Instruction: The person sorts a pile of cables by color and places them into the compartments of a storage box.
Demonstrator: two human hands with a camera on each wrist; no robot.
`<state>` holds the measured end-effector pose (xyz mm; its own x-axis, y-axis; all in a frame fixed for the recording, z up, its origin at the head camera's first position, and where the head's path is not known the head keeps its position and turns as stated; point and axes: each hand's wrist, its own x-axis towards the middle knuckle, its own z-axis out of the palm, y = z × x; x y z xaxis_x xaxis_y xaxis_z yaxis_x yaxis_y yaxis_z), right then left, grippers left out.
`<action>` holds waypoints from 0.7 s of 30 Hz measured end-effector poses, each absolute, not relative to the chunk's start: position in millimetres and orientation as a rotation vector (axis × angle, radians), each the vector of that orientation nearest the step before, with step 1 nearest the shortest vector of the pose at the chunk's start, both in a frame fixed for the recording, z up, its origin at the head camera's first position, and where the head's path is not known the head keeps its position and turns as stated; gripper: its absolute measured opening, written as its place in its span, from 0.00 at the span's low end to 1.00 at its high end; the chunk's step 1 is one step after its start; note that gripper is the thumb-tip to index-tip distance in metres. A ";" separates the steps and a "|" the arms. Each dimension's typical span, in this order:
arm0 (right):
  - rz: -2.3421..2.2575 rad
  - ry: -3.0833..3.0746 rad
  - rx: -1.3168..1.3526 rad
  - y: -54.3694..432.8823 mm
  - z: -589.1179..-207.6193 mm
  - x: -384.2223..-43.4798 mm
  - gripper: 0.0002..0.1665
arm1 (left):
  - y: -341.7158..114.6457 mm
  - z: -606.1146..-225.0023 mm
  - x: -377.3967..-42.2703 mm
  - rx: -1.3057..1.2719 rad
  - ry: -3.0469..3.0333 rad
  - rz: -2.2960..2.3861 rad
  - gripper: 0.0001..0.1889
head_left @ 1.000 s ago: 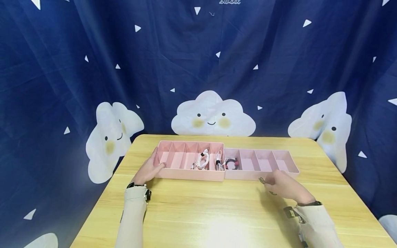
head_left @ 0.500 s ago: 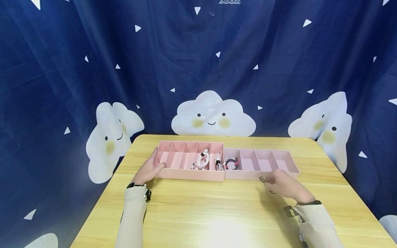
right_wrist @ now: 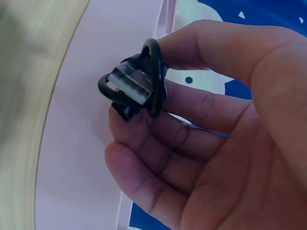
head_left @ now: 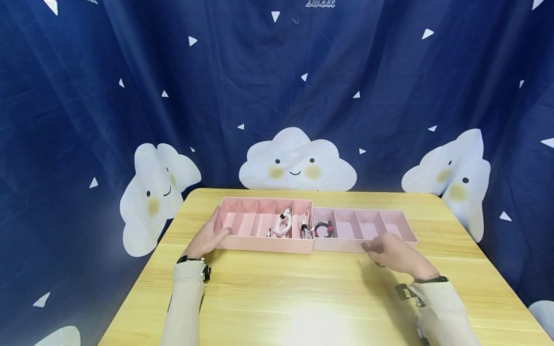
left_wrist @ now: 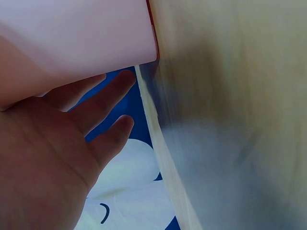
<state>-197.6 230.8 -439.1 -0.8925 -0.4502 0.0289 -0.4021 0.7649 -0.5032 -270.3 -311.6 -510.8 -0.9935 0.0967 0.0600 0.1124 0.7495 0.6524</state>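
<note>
A black coiled USB cable (right_wrist: 136, 86) hangs between the thumb and fingertips of my right hand (head_left: 396, 257); its metal plug shows in the right wrist view. That hand is just in front of the pale lilac divided box (head_left: 342, 245). My left hand (head_left: 208, 239) lies at the left end of the pink divided box (head_left: 266, 244), thumb at its front rim. In the left wrist view, several fingers (left_wrist: 103, 103) stretch out straight and spread beside the box's wall. White cables (head_left: 283, 224) sit in the pink box's right-hand compartments.
A dark cable with red parts (head_left: 323, 228) lies in the lilac box's leftmost compartment. The two boxes stand end to end on the wooden table (head_left: 277, 288). Behind the table hangs a dark blue curtain (head_left: 277, 96) with clouds.
The right hand, with the black USB cable, has risen very slightly toward the lilac box. The left hand and both boxes keep their places.
</note>
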 end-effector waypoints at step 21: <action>-0.788 2.875 -0.696 224.0 -431.9 -208.3 0.16 | -312.2 -512.2 -271.5 -0.175 -2.922 -1.077 0.51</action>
